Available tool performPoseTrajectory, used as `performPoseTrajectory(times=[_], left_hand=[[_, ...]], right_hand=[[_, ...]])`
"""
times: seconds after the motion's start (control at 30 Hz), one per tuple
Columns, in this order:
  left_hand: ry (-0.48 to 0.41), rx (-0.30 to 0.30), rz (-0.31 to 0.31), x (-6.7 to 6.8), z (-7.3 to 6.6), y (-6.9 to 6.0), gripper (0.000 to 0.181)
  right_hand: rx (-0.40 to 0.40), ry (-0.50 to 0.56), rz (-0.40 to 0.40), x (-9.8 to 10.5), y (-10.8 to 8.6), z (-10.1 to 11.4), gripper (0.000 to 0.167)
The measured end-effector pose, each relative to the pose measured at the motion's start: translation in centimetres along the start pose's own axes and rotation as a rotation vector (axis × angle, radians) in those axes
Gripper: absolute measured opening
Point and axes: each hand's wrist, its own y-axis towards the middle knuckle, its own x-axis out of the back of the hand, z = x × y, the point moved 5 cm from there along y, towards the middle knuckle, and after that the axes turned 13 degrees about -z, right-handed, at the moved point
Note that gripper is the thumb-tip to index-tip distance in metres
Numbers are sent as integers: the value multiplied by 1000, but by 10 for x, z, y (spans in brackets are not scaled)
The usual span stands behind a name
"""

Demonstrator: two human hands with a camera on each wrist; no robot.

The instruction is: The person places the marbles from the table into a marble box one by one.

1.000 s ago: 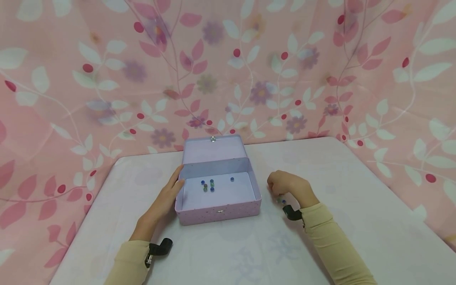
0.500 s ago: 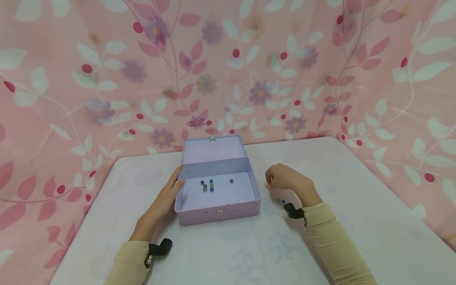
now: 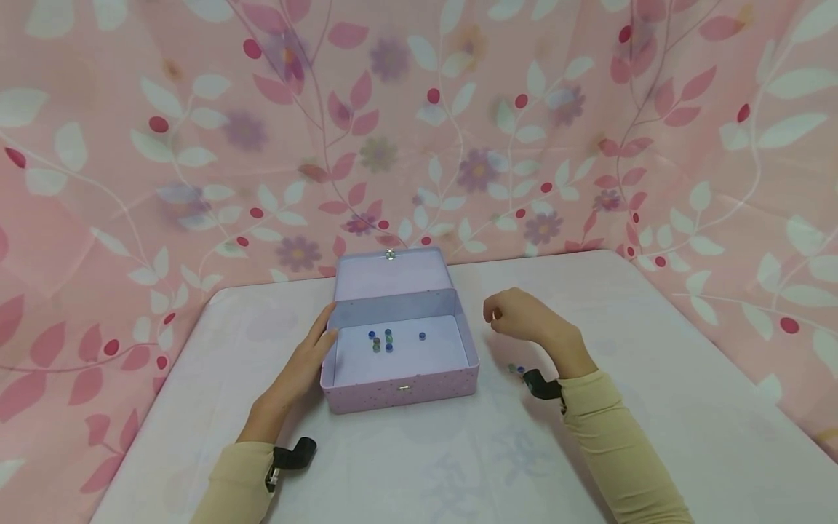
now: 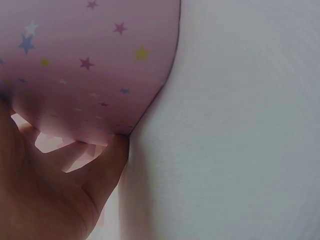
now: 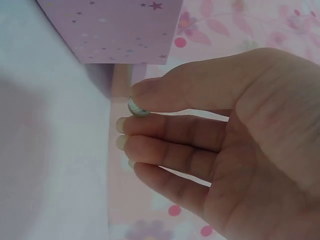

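Observation:
A lilac tin box (image 3: pixel 402 399) printed with small stars stands on the table, its hinged lid (image 3: pixel 393 276) tipped back. Several glass marbles (image 3: pixel 389 348) lie on its floor, most bunched left of centre. One blue marble (image 3: pixel 422 336) sits apart toward the right. My left hand (image 3: pixel 304 367) rests against the box's left side, thumb and fingers touching the wall. Right of the box, my right hand (image 3: pixel 533 320) is raised above the table. It pinches a clear, greenish marble (image 5: pixel 136 107) between thumb and forefinger, the other fingers slightly bent.
Two more marbles (image 3: pixel 520 370) lie on the white-covered table (image 3: pixel 419 466), beneath the right wrist. A pink floral curtain (image 3: pixel 419 145) hangs behind the table. Black wrist cameras (image 3: pixel 294 455) stick out from both cuffs.
My right hand has risen from the table and shifted slightly toward the box. The lone blue marble in the box has rolled a little left and nearer. My left hand stays put.

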Motion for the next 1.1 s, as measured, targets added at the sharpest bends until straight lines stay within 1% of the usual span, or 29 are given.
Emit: performPoseTrajectory(times=[0.1, 0.23, 0.43, 0.6, 0.83, 1.1], left_hand=[[1, -3, -7, -2, 16, 8, 60], [19, -17, -27, -5, 38, 19, 60], [29, -28, -39, -6, 41, 20, 62], [25, -22, -41, -6, 41, 20, 62], [26, -25, -37, -7, 41, 21, 62], [11, -29, -35, -7, 40, 20, 61]], right_hand=[[2, 4, -24, 3, 1, 2, 13], [18, 16, -85, 5, 2, 5, 13], [82, 12, -208, 9, 5, 15, 12], [122, 36, -261, 7, 8, 24, 12], [176, 79, -273, 0, 12, 41, 13], [247, 97, -274, -9, 17, 60, 12]])
